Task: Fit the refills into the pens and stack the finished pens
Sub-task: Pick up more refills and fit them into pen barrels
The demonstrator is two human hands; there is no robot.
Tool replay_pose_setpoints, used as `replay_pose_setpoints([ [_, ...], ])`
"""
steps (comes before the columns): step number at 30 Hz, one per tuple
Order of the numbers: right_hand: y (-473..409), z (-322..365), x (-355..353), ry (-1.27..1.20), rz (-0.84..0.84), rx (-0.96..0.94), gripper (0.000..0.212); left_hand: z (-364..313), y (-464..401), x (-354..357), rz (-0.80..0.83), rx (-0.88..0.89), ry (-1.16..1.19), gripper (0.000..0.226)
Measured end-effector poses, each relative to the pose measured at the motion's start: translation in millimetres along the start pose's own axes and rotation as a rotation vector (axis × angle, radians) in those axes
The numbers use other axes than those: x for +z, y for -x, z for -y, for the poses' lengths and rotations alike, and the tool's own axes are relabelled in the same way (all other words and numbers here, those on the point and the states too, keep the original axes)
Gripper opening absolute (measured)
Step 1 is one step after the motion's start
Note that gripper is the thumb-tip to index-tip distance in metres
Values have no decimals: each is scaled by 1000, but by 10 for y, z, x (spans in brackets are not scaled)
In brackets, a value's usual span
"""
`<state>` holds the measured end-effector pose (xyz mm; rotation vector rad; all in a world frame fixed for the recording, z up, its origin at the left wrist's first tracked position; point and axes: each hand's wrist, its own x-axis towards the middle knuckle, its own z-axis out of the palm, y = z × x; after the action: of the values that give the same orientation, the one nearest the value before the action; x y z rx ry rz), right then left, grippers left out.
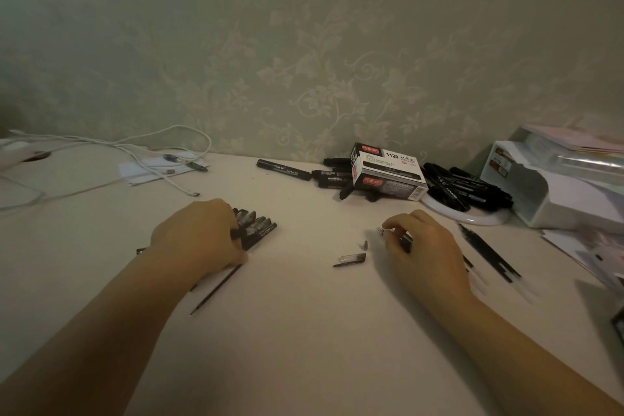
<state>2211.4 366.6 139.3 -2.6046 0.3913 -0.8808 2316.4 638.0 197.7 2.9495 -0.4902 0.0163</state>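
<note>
Pale cream tabletop (304, 331), set against a patterned wall.

White plastic desk organiser (553, 192), far right, with papers on top.

Black-and-white cardboard marker box (388, 172) printed "1120", at the back edge, with black capped markers (466, 189) scattered to both sides of it; those on the right lie on a white round plate (472, 218).

White charging cables (135, 149), looped at the far left.

Left hand (199, 236), knuckles up, fingers curled over a stack of black-and-clear finished pens (258, 228) lying side by side left of centre; it grips one black piece at the near edge of the stack.

Right hand (422, 246), fingers bent, pinching a dark pen barrel with a silver tip (383, 230).

Loose thin black refills (489, 253), right of the right hand.

Single thin black refill (216, 290), lying diagonally just below the left hand.

Clear-and-black pen cap (353, 259), between the hands.
</note>
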Motion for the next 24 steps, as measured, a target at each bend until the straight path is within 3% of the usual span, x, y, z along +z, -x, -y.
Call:
replay_pose_setpoints([
  [3, 3, 3, -5, -1, 1, 0, 14, -14, -18, 66, 16, 8, 5, 31],
  [11, 4, 11, -2, -38, -41, -21, 15, -81, -30, 162, 19, 50, 100, 28],
  [13, 2, 57, -38, -121, -127, -71, 15, -146, -5, 142, -9, 33, 310, 33],
  [15, 6, 134, -79, -212, -213, -198, 19, -233, 23, 103, 33, 17, 683, 33],
  [19, 90, 317, -92, -330, -185, -521, 26, -464, 112, 101, 349, -9, 1404, 15],
  [22, 181, 422, -57, -298, -108, -736, 33, -572, 155, 203, 406, -40, 1504, 17],
  [24, 219, 470, -40, -220, -113, -818, 27, -613, 171, 276, 427, -45, 1533, 22],
])
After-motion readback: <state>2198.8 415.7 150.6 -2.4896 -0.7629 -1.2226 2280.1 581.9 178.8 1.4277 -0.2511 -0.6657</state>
